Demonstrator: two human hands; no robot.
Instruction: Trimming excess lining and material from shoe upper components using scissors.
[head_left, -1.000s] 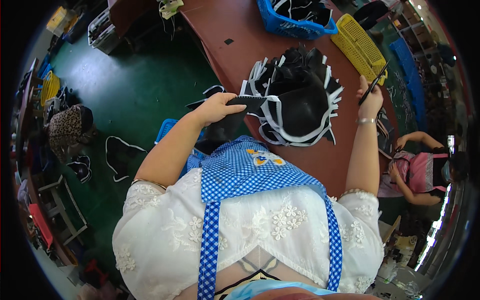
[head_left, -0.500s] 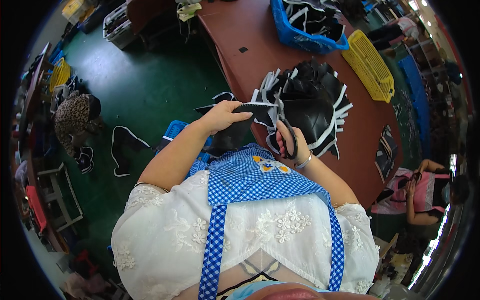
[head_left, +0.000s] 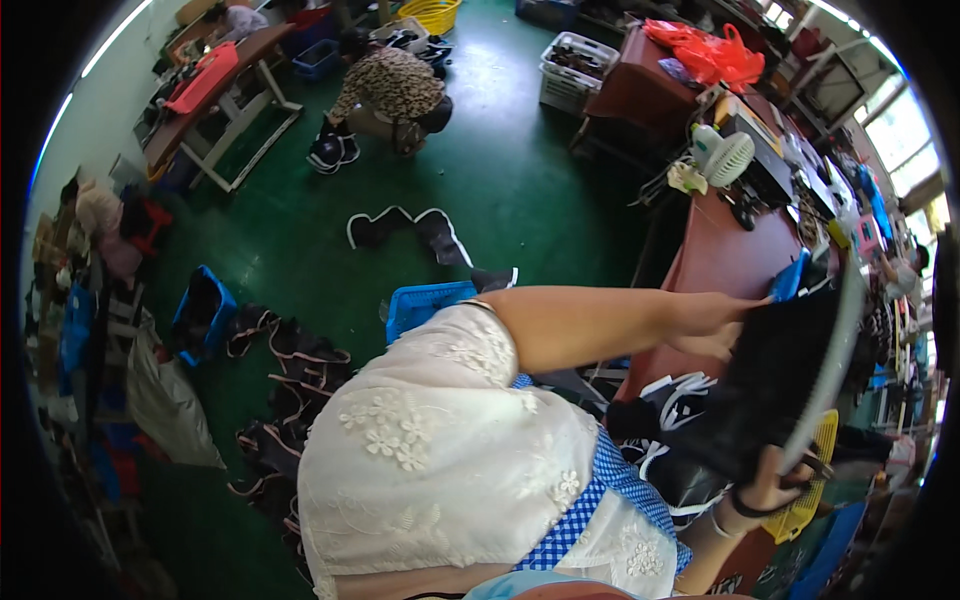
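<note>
A black floppy piece (head_left: 765, 385) with a white edge strip is held up at the right, blurred by motion; it looks like cut leather or fabric. My left hand (head_left: 705, 325) reaches across to its left side. The fingertips there are smeared, so their grip on the piece is unclear. At the lower end of the white strip is my right hand (head_left: 770, 487), its fingers closed round the dark handles of scissors (head_left: 818, 468). The blades are hidden. Beneath the piece, a pile of black pieces with white edges (head_left: 690, 485) lies on the table.
The reddish-brown table (head_left: 680, 290) bears a small fan (head_left: 725, 158). A yellow basket (head_left: 800, 515) stands at the lower right, and a blue basket (head_left: 425, 305) is beside me. Dark edged pieces (head_left: 290, 400) lie on the green floor. Farther off, a person (head_left: 395, 90) crouches over shoes.
The view has swung left. Both hands have moved to the right of my body, and the black piece now stands lifted near the right hand instead of lying across at the scissor blades.
</note>
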